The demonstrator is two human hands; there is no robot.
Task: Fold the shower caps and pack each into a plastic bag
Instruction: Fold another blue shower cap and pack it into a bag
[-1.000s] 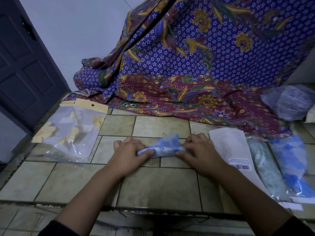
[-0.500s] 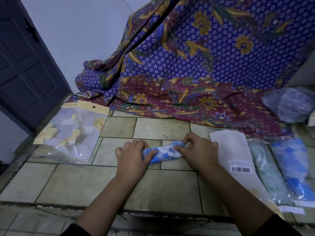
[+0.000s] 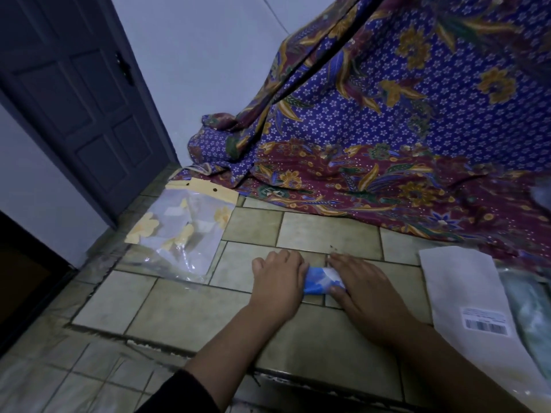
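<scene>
Two hands are down on the tiles, close together, with one shower cap (image 3: 323, 281) between them. The left hand (image 3: 277, 283) lies knuckles up, its fingers curled round the cap's left end. The right hand (image 3: 362, 295) covers the right end, fingers laid over the top and the thumb tucked against the near edge, so the cap is pinched from both sides. The cap is blue and white, folded to a short thick bundle and resting on the tiled ledge (image 3: 328, 231).

Just left of the hands lies one clear plastic bag (image 3: 182, 234) with a yellow header strip and yellow flowers; I cannot tell whether more bags lie beneath it. To the right is one white mailer (image 3: 459, 281) with one barcode label (image 3: 484, 321). Beyond it one greenish packed bag (image 3: 535, 308) is cut off by the frame edge. One batik cloth (image 3: 387, 138) drapes down behind, and one dark door (image 3: 74, 93) stands at the left.

A second ago the cap was a longer roll and the hands sat further apart at its ends. Now they have closed in and the bundle is shorter. The view has also swung left, so the blue packed bag at the far right is out of sight.
</scene>
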